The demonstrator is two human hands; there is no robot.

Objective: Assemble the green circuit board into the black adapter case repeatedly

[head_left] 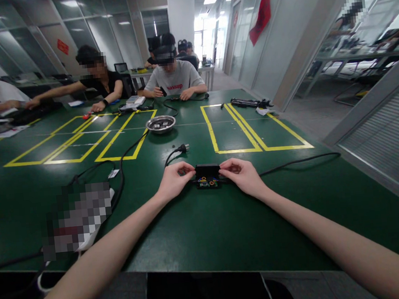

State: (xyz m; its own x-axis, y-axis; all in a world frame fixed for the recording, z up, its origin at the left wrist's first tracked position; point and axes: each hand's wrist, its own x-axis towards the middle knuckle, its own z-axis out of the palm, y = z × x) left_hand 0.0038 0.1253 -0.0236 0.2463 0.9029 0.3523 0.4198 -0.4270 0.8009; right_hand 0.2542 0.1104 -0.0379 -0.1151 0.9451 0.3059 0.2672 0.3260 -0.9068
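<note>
Head view: inward from the front edge of the tabletop (179, 236), the left hand (177, 179) and right hand (243, 176) pinch opposite ends of a raised black lid (207, 170) between their fingers, probably to leave the circuit board (204, 183) before it exposed.

Tabletop (190, 239) is free between the forearms (123, 234) up to the open black case (207, 170); power plug (183, 148) and metal bowl (161, 131) obstruct ahead-left, a black cable (292, 162) rightward.
</note>
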